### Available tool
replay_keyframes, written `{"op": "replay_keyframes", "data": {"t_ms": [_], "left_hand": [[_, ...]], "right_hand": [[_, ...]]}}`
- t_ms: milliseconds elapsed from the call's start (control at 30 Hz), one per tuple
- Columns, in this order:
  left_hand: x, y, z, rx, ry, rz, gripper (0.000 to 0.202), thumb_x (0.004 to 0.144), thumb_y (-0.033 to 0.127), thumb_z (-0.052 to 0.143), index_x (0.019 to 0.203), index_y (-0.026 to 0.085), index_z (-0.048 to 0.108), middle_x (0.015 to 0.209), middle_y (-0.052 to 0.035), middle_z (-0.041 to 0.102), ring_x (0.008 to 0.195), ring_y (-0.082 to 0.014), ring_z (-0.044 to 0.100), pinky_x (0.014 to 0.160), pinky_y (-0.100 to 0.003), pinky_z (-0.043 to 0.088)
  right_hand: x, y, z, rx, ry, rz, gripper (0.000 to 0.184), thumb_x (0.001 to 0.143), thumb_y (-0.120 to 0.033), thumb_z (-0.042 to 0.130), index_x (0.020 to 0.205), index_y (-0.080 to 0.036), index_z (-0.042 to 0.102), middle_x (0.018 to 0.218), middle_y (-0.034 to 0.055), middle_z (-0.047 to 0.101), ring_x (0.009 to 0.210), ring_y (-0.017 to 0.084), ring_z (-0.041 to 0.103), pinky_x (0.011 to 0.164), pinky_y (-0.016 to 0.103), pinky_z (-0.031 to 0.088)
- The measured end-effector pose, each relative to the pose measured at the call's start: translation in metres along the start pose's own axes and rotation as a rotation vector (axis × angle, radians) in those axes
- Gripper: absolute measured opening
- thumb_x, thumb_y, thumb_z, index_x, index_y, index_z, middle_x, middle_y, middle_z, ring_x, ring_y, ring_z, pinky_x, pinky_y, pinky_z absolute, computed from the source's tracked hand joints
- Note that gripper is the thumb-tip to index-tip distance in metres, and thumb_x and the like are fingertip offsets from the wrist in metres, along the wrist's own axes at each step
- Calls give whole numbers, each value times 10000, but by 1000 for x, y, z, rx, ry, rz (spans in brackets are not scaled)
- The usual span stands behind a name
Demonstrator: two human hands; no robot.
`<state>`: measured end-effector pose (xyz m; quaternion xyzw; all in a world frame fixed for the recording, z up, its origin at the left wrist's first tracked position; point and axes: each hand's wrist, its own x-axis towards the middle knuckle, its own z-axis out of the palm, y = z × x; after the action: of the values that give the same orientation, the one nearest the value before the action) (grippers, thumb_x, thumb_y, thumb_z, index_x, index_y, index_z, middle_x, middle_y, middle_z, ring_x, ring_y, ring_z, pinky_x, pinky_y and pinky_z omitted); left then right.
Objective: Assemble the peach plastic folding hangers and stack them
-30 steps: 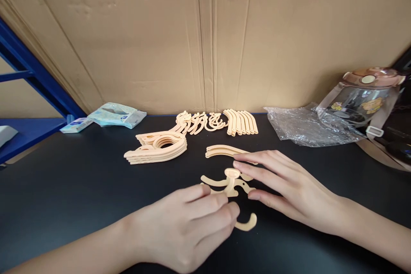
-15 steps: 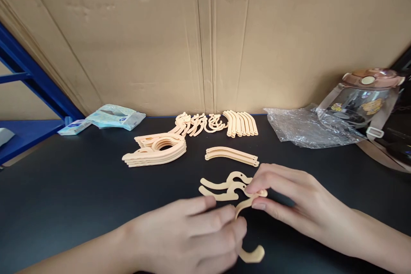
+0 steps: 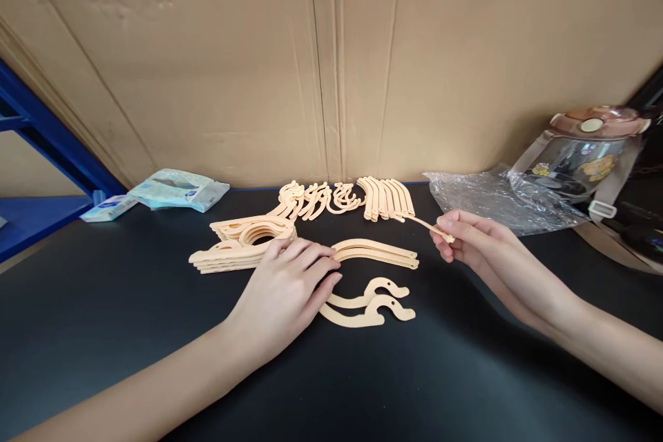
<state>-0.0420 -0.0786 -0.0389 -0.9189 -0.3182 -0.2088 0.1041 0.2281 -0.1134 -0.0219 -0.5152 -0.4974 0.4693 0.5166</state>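
My right hand (image 3: 479, 248) pinches a thin beige strip (image 3: 427, 226), seen nearly edge-on, its far end by the back row of curved strips (image 3: 386, 199). My left hand (image 3: 293, 283) reaches palm down with fingers stretched out. Its fingertips are at the left ends of two curved beige strips (image 3: 376, 252), beside a stack of beige looped pieces (image 3: 222, 259) that look like folded hangers. Whether anything is under the fingers is hidden. Below, two hook-shaped beige pieces (image 3: 362, 320) lie overlapping, their left ends near my left thumb.
More small hook-shaped pieces (image 3: 315, 200) lie along the back of the black table (image 3: 362, 387). Back left are pale blue tissue packs (image 3: 179, 190). At the right are a crumpled clear bag (image 3: 466, 197) and a strapped bottle (image 3: 585, 152). Cardboard (image 3: 233, 55) stands behind.
My hands have moved apart and away from me, the left to the left, the right to the right. The curved hook piece between them has gone from the front; my right hand now holds a strip.
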Motion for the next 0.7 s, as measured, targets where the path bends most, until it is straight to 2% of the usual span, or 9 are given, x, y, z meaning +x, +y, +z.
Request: {"op": "replay_keyframes", "data": {"t_ms": [100, 200, 300, 467, 600, 700], "left_hand": [[0, 0, 0, 30, 28, 10, 185, 964, 190, 466, 918, 185, 645, 979, 11, 690, 879, -192, 571, 796, -351, 307], [0, -1, 1, 78, 26, -6, 111, 940, 192, 520, 947, 189, 630, 963, 7, 678, 863, -203, 566, 757, -347, 308], [1, -1, 2, 133, 13, -49, 104, 918, 215, 563, 1002, 180, 614, 927, -9, 667, 845, -217, 565, 727, -348, 315], [3, 0, 4, 81, -19, -142, 105, 916, 268, 557, 885, 191, 622, 820, 9, 644, 795, -203, 566, 709, -342, 334], [3, 3, 4, -12, -38, -245, 113, 909, 273, 543, 899, 207, 634, 726, 30, 601, 735, -171, 560, 712, -310, 382], [4, 5, 3, -70, -69, -307, 157, 928, 293, 506, 878, 220, 636, 699, 34, 594, 680, -156, 568, 603, -263, 376]], "right_hand": [[-1, -1, 1, 32, -28, 39, 329, 800, -487, 681, 715, -189, 571, 751, -6, 510, 696, 118, 409, 672, 247, 383], [-2, -1, 1, 72, -49, 71, 281, 791, -444, 706, 759, -195, 579, 794, -3, 533, 731, 119, 423, 694, 245, 386], [-2, 1, 2, 113, -61, 104, 251, 787, -395, 723, 896, -222, 578, 852, -1, 564, 769, 126, 444, 717, 255, 388], [-4, 3, 4, 127, -78, 96, 368, 789, -362, 722, 1093, -253, 546, 880, -1, 591, 779, 131, 467, 737, 272, 390], [-4, 5, 4, 114, -71, 90, 536, 781, -342, 718, 1265, -274, 498, 934, 2, 611, 787, 143, 518, 816, 321, 417], [-3, 5, 5, 75, -90, 84, 510, 785, -368, 714, 1245, -242, 534, 997, 35, 624, 900, 175, 561, 899, 352, 420]]}}
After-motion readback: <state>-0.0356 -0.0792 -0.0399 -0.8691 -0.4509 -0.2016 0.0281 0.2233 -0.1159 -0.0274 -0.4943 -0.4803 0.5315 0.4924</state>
